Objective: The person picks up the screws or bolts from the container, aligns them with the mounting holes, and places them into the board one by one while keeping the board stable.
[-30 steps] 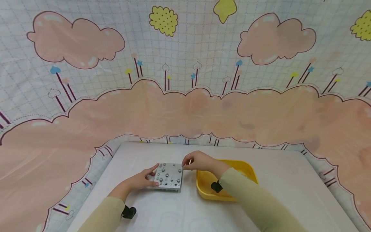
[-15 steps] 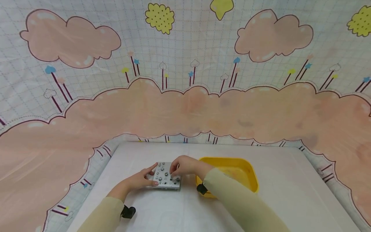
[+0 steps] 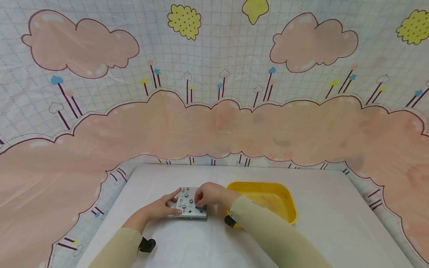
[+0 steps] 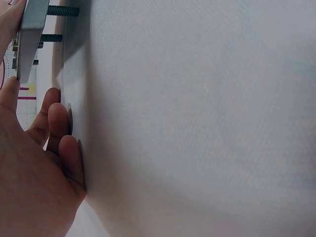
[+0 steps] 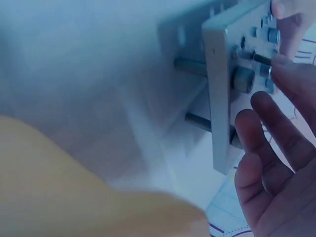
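Observation:
A silver metal plate (image 3: 191, 215) studded with several socket-head bolts sits on the white-covered table, left of the tray. My left hand (image 3: 157, 208) holds its left side, thumb near the front corner and index finger at the back corner. Threaded bolt shanks (image 4: 64, 11) stick out below the plate in the left wrist view. Over the plate's right part, my right hand (image 3: 212, 194) pinches a small dark screw (image 5: 261, 59) at the plate's face, beside a larger bolt head (image 5: 243, 79). In the head view that hand covers the screw.
A yellow tray (image 3: 256, 182) stands just right of the plate, partly under my right forearm. Each wrist carries a small black device (image 3: 146, 245). Behind the table (image 3: 187, 245) hangs a cloth (image 3: 214, 130) printed with clouds.
My right hand has moved left from the plate's right edge to over its face, and lowered onto it with the screw. My left hand keeps its hold on the plate.

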Available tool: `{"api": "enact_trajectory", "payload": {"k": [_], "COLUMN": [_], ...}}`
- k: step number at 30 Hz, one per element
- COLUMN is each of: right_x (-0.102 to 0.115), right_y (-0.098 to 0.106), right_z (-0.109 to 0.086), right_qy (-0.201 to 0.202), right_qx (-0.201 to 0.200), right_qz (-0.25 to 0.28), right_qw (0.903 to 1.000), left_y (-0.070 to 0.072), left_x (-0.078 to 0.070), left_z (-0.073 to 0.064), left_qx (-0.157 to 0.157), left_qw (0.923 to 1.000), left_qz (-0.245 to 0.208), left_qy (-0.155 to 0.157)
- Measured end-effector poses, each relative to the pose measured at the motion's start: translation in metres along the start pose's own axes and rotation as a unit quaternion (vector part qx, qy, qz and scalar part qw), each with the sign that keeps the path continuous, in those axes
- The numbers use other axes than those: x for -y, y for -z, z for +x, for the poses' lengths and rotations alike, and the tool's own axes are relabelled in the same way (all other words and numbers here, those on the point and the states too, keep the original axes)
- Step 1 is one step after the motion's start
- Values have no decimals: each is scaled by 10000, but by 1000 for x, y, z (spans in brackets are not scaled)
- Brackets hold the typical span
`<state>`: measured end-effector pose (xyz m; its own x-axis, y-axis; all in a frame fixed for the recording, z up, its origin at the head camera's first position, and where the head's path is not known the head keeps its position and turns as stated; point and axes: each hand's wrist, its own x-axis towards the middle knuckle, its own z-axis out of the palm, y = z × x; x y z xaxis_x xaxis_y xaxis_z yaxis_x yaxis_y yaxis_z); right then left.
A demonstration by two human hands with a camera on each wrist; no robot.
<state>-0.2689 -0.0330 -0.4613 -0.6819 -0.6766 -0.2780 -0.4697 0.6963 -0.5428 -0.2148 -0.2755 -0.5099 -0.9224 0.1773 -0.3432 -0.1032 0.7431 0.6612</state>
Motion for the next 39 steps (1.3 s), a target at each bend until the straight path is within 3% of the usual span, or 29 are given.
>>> {"api": "enact_trajectory", "payload": {"k": [14, 24, 39], "right_x": [-2, -5, -10], "right_y": [-8, -8, -1], "right_z": [0, -2, -14], "right_qy": [-9, -77, -81], "right_qx": [-34, -108, -274], "right_qz": [-435, -683, -75], "right_qw": [9990, 9976, 9996], "left_y": [-8, -8, -11], "left_x": [4, -3, -6], "left_z": [8, 8, 6], "left_qx": [-46, -32, -18], "left_qw": [10000, 9999, 9998], "left_qz": [14, -82, -140], "left_qy": [-51, -124, -128]}}
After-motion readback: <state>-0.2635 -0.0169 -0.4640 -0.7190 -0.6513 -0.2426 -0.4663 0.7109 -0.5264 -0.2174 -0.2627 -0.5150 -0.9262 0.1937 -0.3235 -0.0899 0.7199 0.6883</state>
